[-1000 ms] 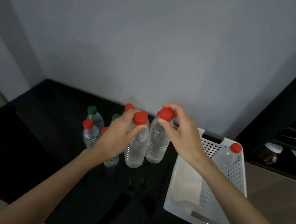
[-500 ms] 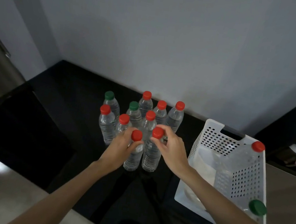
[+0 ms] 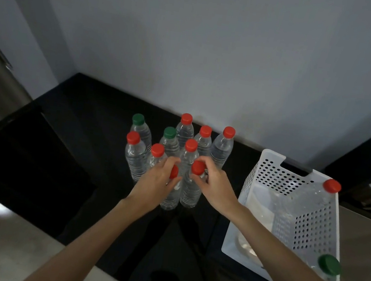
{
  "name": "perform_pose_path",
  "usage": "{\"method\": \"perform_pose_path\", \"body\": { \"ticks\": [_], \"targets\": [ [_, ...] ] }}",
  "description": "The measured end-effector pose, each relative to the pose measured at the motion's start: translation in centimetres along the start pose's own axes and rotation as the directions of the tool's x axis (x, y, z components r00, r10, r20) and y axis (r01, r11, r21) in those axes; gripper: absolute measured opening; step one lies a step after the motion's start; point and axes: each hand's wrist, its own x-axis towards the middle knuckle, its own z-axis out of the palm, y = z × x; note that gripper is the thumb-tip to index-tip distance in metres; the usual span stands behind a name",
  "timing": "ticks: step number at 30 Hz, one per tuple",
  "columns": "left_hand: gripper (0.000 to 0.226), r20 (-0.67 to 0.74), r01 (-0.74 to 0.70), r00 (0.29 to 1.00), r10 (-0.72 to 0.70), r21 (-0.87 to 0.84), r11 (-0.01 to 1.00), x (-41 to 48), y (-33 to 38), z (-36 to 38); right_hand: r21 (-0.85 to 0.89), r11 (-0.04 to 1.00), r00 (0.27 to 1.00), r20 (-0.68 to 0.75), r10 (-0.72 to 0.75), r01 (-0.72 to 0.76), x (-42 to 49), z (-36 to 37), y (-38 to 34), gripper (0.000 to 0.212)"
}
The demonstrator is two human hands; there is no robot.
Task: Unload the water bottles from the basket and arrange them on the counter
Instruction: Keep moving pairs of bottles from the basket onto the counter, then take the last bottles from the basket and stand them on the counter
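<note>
- Two clear, ribbed plastic bottles, the near-left bottle (image 3: 169,199) and the near-right bottle (image 3: 190,194), stand upright and side by side on the glossy black counter (image 3: 92,112).
- The left hand (image 3: 158,179) curls round one red cap; the right hand (image 3: 215,185) pinches the other.
- Eight other bottles (image 3: 220,152) cluster just behind.
- The white perforated basket (image 3: 271,154) on the right holds two leaning bottles (image 3: 331,185).

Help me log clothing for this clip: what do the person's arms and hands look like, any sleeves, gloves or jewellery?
Left forearm and right forearm are bare to the frame's edge, no sleeves in view. The left hand and right hand wear no gloves, and no watch, bracelet or ring is visible.
</note>
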Motion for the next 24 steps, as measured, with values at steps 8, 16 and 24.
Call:
{"method": "perform_pose_path", "body": {
  "ticks": [8,16,24],
  "targets": [
    [0.044,-0.102,-0.074,0.991,0.085,0.11,0.991,0.4,2.4,-1.7,-0.08,0.997,0.997,0.083,-0.006,0.013,-0.7,-3.1,-1.6,0.042],
    [0.045,-0.149,-0.247,0.952,0.268,0.141,0.959,4.3,10.3,-1.4,-0.174,0.972,0.968,-0.221,0.12,-0.161,-6.2,-12.2,-2.9,0.037],
    [0.049,0.12,-0.424,0.899,0.421,0.0,0.906,9.9,18.0,7.6,-0.23,0.882,0.876,-0.368,0.313,-0.411,-15.8,-16.2,0.0,0.031]
  ]
}}
